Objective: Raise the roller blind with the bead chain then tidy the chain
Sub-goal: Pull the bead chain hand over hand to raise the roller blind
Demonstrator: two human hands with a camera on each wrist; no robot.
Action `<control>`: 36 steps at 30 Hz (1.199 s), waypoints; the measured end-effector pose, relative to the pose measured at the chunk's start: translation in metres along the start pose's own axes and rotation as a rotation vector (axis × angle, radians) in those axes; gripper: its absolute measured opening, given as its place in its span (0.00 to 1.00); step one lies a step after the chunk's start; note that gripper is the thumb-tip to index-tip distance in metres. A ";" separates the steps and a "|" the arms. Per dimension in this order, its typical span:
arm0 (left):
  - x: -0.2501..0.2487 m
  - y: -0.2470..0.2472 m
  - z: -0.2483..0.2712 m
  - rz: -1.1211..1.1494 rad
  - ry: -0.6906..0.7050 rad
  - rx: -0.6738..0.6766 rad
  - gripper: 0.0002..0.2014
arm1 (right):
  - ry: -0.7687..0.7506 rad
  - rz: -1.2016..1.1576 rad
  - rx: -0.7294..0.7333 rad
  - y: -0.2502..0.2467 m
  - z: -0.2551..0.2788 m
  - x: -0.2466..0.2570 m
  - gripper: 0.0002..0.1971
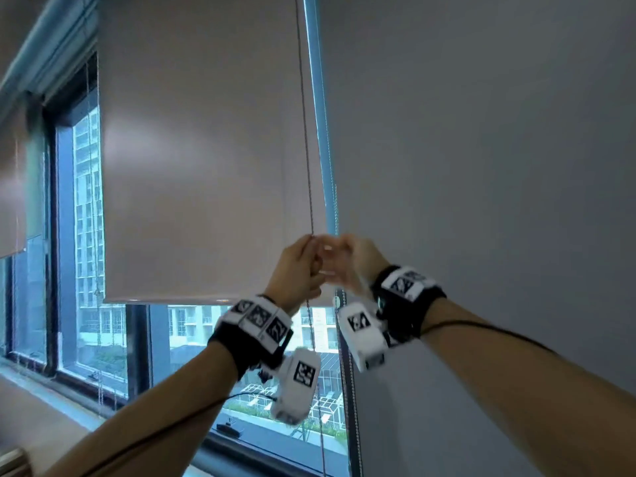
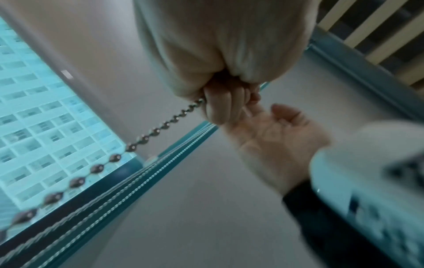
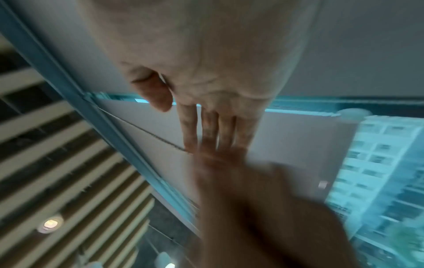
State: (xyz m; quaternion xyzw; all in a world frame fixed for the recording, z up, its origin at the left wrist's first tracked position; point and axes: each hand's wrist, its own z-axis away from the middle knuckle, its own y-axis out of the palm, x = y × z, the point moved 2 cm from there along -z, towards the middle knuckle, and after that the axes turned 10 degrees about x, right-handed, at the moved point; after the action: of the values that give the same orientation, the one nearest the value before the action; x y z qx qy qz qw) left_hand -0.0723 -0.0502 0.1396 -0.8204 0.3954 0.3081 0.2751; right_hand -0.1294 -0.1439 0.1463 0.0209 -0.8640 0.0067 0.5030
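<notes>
Both hands are raised together at the pale beige fabric roller blind's (image 1: 206, 149) right edge. Left hand (image 1: 298, 266) clenches around the dark metal bead chain (image 1: 304, 132), which runs taut above it and hangs below. Right hand (image 1: 347, 261), blurred, touches the left with fingers (image 3: 207, 127) straight, grasping nothing.

A plain grey wall (image 1: 481, 166) stands right of a dark-framed window (image 1: 65, 235); pale high-rise buildings (image 1: 87, 201) show outside in bluish daylight.
</notes>
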 end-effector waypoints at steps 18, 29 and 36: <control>-0.018 -0.040 -0.015 0.253 -0.079 0.102 0.17 | -0.231 0.423 -0.187 0.037 -0.024 -0.004 0.19; -0.062 -0.034 -0.051 -0.070 0.109 -0.051 0.15 | 0.131 0.381 0.157 0.018 0.018 -0.061 0.19; -0.035 -0.016 -0.029 -0.043 0.089 0.024 0.16 | -0.206 0.141 -0.017 0.023 -0.040 0.078 0.22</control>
State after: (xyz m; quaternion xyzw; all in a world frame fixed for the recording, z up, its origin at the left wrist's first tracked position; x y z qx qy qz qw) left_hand -0.0684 -0.0453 0.1872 -0.8382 0.3934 0.2606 0.2733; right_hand -0.1338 -0.1220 0.2341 -0.0438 -0.9105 0.0323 0.4099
